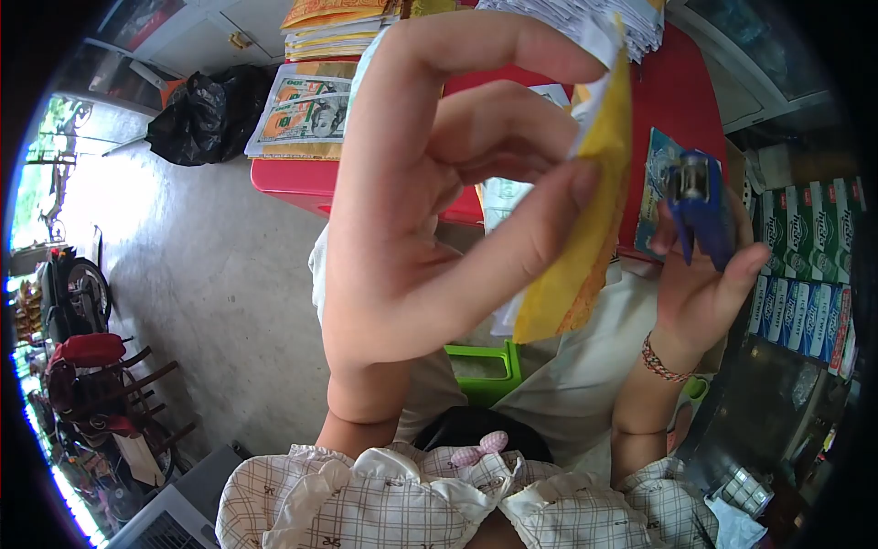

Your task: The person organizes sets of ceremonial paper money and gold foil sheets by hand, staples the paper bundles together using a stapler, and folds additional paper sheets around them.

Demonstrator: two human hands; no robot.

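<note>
Close to the camera, my left hand [393, 247] pinches a folded yellow paper [594, 220] with white sheets against it, seen nearly edge-on. Thumb and fingertips grip its upper part, and its lower end hangs free. Over on the right, a blue stapler [697, 197] is in my right hand [700, 293], its front end facing up and away from me. Stapler and yellow paper are apart. Behind my left hand, printed banknote-like sheets [306, 110] lie on the red table [677, 82], partly hidden by that hand.
Stacks of yellow-orange papers [334, 23] and white papers [585, 14] stand at the table's back. A teal booklet [654, 174] is near the stapler. Boxed toothpaste-like packs [805, 233] line the right side. A black plastic bag [208, 114] and a green stool [494, 375] are also around.
</note>
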